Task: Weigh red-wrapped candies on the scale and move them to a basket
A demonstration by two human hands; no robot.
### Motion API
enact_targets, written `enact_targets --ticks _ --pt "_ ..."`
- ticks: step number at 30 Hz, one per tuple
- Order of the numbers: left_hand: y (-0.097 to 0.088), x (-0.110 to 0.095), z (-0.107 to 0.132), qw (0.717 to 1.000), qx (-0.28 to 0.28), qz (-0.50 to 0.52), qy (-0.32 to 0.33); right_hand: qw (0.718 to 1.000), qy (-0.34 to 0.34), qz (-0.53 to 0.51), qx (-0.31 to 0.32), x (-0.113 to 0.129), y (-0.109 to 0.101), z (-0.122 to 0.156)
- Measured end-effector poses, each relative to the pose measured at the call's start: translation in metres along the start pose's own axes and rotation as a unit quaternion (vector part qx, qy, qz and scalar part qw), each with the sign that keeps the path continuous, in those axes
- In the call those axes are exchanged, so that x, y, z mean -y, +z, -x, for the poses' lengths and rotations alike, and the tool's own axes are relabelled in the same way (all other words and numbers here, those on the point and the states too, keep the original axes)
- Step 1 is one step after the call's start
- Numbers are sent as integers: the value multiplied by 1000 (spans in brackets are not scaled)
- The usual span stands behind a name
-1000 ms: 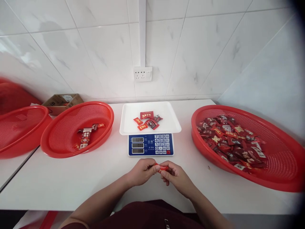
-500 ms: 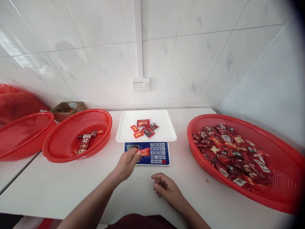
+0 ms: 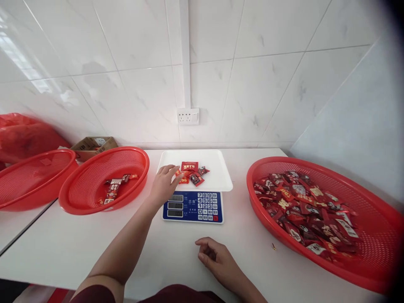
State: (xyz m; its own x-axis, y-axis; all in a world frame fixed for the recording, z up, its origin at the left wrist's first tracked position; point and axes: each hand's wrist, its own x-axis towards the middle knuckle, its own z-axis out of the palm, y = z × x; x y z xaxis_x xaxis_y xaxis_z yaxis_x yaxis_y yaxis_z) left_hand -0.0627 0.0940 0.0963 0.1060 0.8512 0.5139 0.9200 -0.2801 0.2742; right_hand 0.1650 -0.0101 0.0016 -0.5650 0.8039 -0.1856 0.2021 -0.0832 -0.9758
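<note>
Head view: the left hand (image 3: pixel 164 185) reaches over the front left corner of the white tray (image 3: pixel 221 179), which sits on the scale (image 3: pixel 192 206) at the middle of the worktop (image 3: pixel 78 248), towards its back edge. Its fingers (image 3: pixel 175 176) are stretched and parted, the thumb apart from them. The tips touch the nearest of the candies (image 3: pixel 190 166), a small red cluster lying in the left centre of the tray. Nothing is seen clamped between the fingers. The scale's keypad and displays face the front edge and are uncovered except at the upper left, where the hand overlaps. The right hand (image 3: pixel 217 259) rests on the worktop near the front edge, in front of the scale and apart from it. It is palm down with fingers loosely curled, and holds nothing. The right basket (image 3: pixel 375 223) occupies the right end of the worktop and carries a heap (image 3: pixel 309 202) of red and dark wrapped candies. A speck (image 3: pixel 274 247) lies on the worktop just beside its near rim. The left basket (image 3: pixel 94 204) stands just left of the tray and holds a few bars (image 3: pixel 114 186). A third basket (image 3: pixel 28 198) touches it on an adjoining surface. A box (image 3: pixel 93 144) and a red bag (image 3: pixel 22 136) lie behind them at the wall. A socket (image 3: pixel 188 116) is on the tiles above the tray.
</note>
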Motion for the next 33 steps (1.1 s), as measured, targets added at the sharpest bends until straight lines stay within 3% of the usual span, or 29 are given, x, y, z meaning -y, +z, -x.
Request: enact_targets --ticks 7,12,18,24,29,33 --pt "-19 -6 54 996 -52 70 11 998 -2 57 -4 1 3 0" --pt "-25 -17 86 990 -71 119 19 999 -13 40 -17 -1 3 1" --pt "-12 -39 112 979 2 184 93 999 -3 26 -22 -1 2 5" --pt "11 -58 132 956 144 217 137 1000 -19 14 -19 -2 2 5" --pt "21 -65 140 937 211 239 142 999 -37 10 -12 4 1 6" --pt "25 -65 141 936 217 251 116 999 -45 18 -14 5 2 7"
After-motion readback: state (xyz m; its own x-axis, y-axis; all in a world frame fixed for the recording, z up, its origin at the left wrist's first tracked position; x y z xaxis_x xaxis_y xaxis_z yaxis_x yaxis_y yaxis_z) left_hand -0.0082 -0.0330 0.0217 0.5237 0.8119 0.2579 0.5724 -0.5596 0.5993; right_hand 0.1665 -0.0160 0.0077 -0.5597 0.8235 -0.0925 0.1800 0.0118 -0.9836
